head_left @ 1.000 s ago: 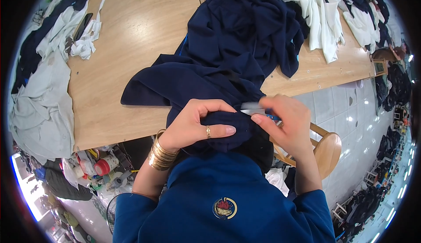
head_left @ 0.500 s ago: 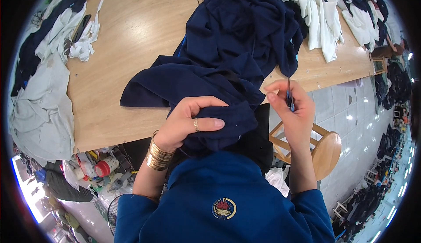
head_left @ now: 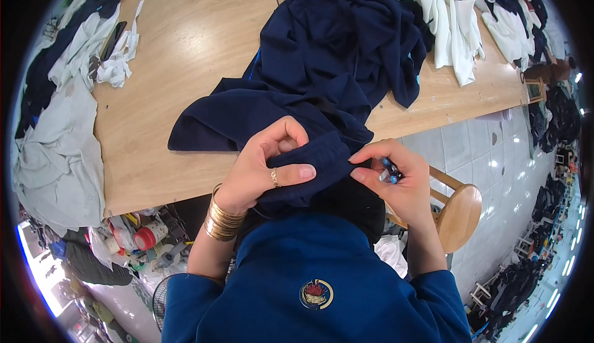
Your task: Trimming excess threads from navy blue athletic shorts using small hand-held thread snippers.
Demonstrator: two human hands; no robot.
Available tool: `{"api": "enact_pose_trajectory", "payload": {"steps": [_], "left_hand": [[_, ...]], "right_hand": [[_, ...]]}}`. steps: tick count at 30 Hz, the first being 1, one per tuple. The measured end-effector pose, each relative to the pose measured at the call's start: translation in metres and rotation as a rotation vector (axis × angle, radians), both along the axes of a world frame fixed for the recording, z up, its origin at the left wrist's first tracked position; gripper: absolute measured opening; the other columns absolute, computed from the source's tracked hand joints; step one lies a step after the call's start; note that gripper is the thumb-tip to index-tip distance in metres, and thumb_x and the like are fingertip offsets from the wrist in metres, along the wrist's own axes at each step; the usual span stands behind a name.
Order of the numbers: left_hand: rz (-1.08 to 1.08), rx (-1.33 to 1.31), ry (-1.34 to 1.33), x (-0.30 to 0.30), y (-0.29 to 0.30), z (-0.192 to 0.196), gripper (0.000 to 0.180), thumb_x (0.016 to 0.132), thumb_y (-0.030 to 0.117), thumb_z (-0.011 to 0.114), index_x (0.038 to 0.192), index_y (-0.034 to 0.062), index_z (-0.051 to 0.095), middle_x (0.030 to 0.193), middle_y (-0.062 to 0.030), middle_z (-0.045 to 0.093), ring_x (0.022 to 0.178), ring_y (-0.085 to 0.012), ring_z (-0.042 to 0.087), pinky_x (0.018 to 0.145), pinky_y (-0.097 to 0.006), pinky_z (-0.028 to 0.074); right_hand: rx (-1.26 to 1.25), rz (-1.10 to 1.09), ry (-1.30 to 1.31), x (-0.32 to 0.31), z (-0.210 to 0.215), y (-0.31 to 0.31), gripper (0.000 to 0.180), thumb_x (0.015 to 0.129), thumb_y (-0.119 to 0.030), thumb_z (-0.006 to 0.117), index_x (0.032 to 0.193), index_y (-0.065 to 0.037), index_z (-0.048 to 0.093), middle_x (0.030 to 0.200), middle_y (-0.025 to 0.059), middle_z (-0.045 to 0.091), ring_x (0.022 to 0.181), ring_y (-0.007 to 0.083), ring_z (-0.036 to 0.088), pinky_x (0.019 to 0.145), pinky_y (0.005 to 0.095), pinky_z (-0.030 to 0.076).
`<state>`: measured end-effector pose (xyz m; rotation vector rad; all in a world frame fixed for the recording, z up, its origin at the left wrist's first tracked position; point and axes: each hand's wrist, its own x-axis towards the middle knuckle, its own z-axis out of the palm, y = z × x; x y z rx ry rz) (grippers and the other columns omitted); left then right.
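A dark navy garment (head_left: 322, 52) lies in folds over the table and runs down to my lap. My left hand (head_left: 260, 163) grips a folded, stitched band (head_left: 328, 160) of it, thumb on top and fingers tucked behind. At the band's right end, my right hand (head_left: 399, 176) has its thumb and forefinger close together at the cloth's edge; whether they pinch a thread is too small to tell. Small blue-handled thread snips (head_left: 391, 171) are tucked in the curled fingers of that hand, their blades mostly hidden.
White cloth (head_left: 455, 27) hangs over the table's far right edge. Pale grey cloth (head_left: 59, 151) and white scraps (head_left: 117, 64) lie on the left of the wooden table (head_left: 148, 120). A round wooden stool (head_left: 461, 219) stands by my right arm. Below the table's left edge is a cluttered heap.
My right hand has moved left and down to the band's edge, and the snips have turned in its fingers. My left hand has tilted the band up slightly.
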<state>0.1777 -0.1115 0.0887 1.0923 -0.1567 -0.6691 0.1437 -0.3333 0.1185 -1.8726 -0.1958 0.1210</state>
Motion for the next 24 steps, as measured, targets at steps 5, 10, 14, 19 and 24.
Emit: {"api": "enact_pose_trajectory", "payload": {"steps": [5,10,14,19,24], "left_hand": [[0.088,-0.011,0.079,-0.002,-0.007,0.007,0.028,0.070,0.000,0.071,0.086,0.0075,0.050,0.081,0.0010,0.057,0.074,-0.0039,0.053,0.069,-0.017,0.042],[0.077,-0.020,0.060,-0.003,-0.007,0.000,0.027,0.069,-0.001,0.070,0.086,0.0073,0.050,0.081,0.0007,0.057,0.074,-0.0037,0.053,0.069,-0.016,0.041],[0.049,-0.011,0.055,-0.003,-0.007,0.006,0.028,0.069,-0.001,0.070,0.086,0.0072,0.050,0.080,0.0006,0.058,0.073,-0.0032,0.054,0.068,-0.016,0.041],[0.038,0.018,0.027,-0.002,-0.008,0.009,0.029,0.068,-0.001,0.071,0.086,0.0073,0.050,0.079,0.0002,0.059,0.073,-0.0030,0.054,0.067,-0.016,0.041],[0.024,0.036,0.006,0.000,-0.007,0.009,0.029,0.068,0.000,0.072,0.085,0.0070,0.050,0.079,-0.0009,0.060,0.072,-0.0030,0.054,0.068,-0.016,0.041]], "right_hand": [[0.002,0.036,0.043,-0.004,-0.005,0.002,0.023,0.067,-0.003,0.074,0.087,-0.006,0.063,0.078,0.0008,0.060,0.062,0.0073,0.046,0.057,0.0201,0.035],[0.040,0.096,0.010,-0.003,0.000,-0.002,0.025,0.071,-0.018,0.072,0.089,-0.006,0.061,0.077,0.0008,0.059,0.062,0.0088,0.047,0.057,0.0214,0.036],[-0.277,0.166,-0.143,0.001,0.012,-0.010,0.027,0.074,-0.027,0.070,0.088,-0.005,0.062,0.073,0.0044,0.060,0.058,0.0151,0.055,0.052,0.0239,0.041],[-0.416,0.151,-0.374,0.002,0.007,-0.008,0.027,0.074,-0.030,0.067,0.083,-0.006,0.059,0.067,0.0046,0.055,0.055,0.0191,0.051,0.051,0.0269,0.038],[-0.529,0.145,-0.467,0.002,0.009,-0.006,0.032,0.072,-0.036,0.067,0.080,-0.006,0.060,0.064,0.0041,0.054,0.055,0.0198,0.052,0.050,0.0278,0.038]]}}
